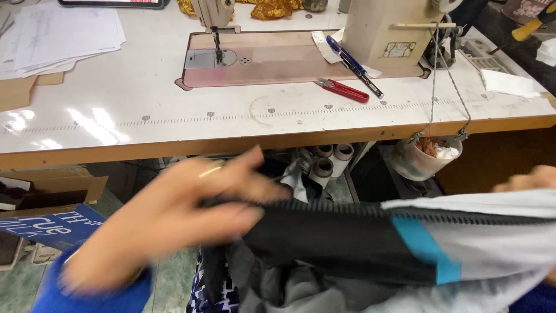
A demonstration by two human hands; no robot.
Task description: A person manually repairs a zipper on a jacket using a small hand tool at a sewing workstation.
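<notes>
Garment (347,243) stretches lengthwise left to right, left hand (174,214) and right hand (524,179) each in clamped grip.

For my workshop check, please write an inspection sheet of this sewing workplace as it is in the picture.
Surface: white table with a printed ruler strip and a wooden front edge.
Job's things: black, white and blue garment with a zipper along its upper edge, stretched below the table.
Clutter: red thread snips, blue pen, paper stack, cardboard pieces at the left.
Hands: left hand grips the garment's black end, blurred; right hand holds the white end, mostly out of frame.
Cables: thin cords hang a plastic cup from the table edge.
Surroundings: beige sewing machine; thread cones under the table.
</notes>
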